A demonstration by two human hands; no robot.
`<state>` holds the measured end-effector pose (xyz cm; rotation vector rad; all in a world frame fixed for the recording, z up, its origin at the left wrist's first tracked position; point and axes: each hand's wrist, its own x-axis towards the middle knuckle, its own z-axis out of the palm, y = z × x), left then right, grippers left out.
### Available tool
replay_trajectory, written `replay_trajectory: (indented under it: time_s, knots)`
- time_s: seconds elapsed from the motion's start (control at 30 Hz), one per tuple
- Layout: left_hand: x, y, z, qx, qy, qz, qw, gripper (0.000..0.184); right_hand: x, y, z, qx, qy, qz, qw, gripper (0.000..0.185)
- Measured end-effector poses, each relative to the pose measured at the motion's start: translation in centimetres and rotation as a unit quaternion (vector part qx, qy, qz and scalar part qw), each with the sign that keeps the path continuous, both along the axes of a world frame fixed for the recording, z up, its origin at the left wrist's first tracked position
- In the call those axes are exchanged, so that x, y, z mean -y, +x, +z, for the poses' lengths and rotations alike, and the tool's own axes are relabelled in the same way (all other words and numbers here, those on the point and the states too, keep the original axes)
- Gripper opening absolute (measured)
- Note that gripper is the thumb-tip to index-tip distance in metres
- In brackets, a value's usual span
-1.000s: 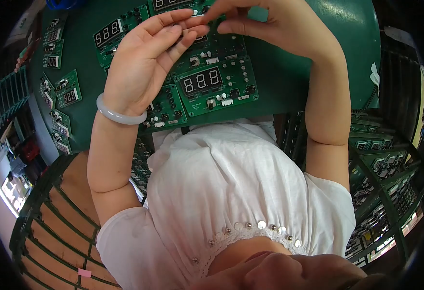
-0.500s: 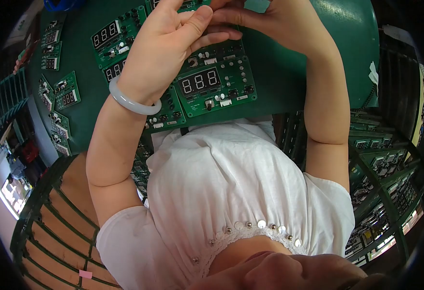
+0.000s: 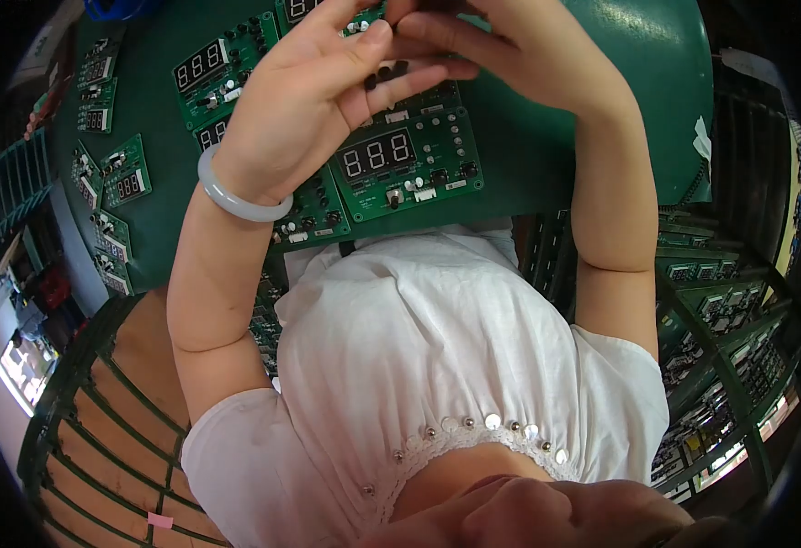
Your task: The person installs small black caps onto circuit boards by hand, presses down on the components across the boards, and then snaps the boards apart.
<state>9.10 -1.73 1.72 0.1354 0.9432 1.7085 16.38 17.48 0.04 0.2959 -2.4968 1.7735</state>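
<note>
My left hand, a pale bracelet on its wrist, is half curled over the circuit boards at the top of the view. Several small black cylindrical parts sit in it between thumb and fingers. Beside its thumb, my right hand pinches with thumb and fingers close together; what lies between those fingertips is too small and hidden to make out. Just below both hands is a green circuit board with a three-digit display. Another board lies partly behind my left wrist.
More display boards lie up and left of my left hand. Smaller boards are spread along the left of the green table. A rack of boards stands at right, and a green-barred chair at lower left.
My left hand has shifted slightly and its fingers have parted more, bringing the small black parts into view. My right hand stays close beside it, its fingertips nearer the left thumb.
</note>
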Motion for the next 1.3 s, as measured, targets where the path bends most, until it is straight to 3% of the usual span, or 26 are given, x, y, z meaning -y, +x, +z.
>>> replay_trajectory:
  time_s: [0.1,0.23,0.33,0.47,0.63,0.87,1.0,1.17,1.23,1.3]
  knots:
    - [1.1,-1.0,-0.9,-0.070,0.009,0.004,0.997,0.039,-0.5,0.8,1.6,-0.030,0.061,-0.062,0.996,0.014]
    - [3.5,-1.6,-0.8,-0.033,-0.001,0.061,0.998,0.036,-0.7,0.5,2.7,0.109,0.114,-0.015,0.987,0.013]
    - [6.2,-2.2,-1.1,0.016,0.033,0.099,0.994,0.027,-1.1,0.5,1.4,0.058,0.123,0.058,0.989,0.016]
    - [9.9,-2.1,-1.3,0.023,0.065,0.135,0.988,0.027,-0.8,0.7,1.8,0.101,0.208,0.042,0.972,0.015]
    - [15.1,-1.1,-2.2,0.014,0.078,0.199,0.977,0.029,-0.2,0.6,0.1,0.091,0.183,0.043,0.978,0.016]
    - [22.4,0.5,-3.8,-0.080,0.008,0.311,0.947,0.027,-0.4,0.4,-1.0,0.030,0.204,0.035,0.978,0.008]
    - [24.0,1.6,-4.8,-0.067,-0.027,0.379,0.923,0.020,-0.4,0.2,-1.1,0.037,0.212,0.051,0.975,0.012]
    - [22.6,3.7,-4.5,-0.044,0.005,0.280,0.959,0.021,0.5,1.1,1.4,0.064,0.217,-0.006,0.974,0.015]
    - [19.8,4.2,-3.1,-0.047,-0.064,0.239,0.968,0.022,1.4,1.9,2.1,-0.024,0.204,-0.046,0.978,0.015]
    - [17.6,3.9,-2.9,-0.019,-0.020,0.185,0.982,0.024,2.5,3.0,2.8,-0.070,0.182,-0.072,0.978,0.013]
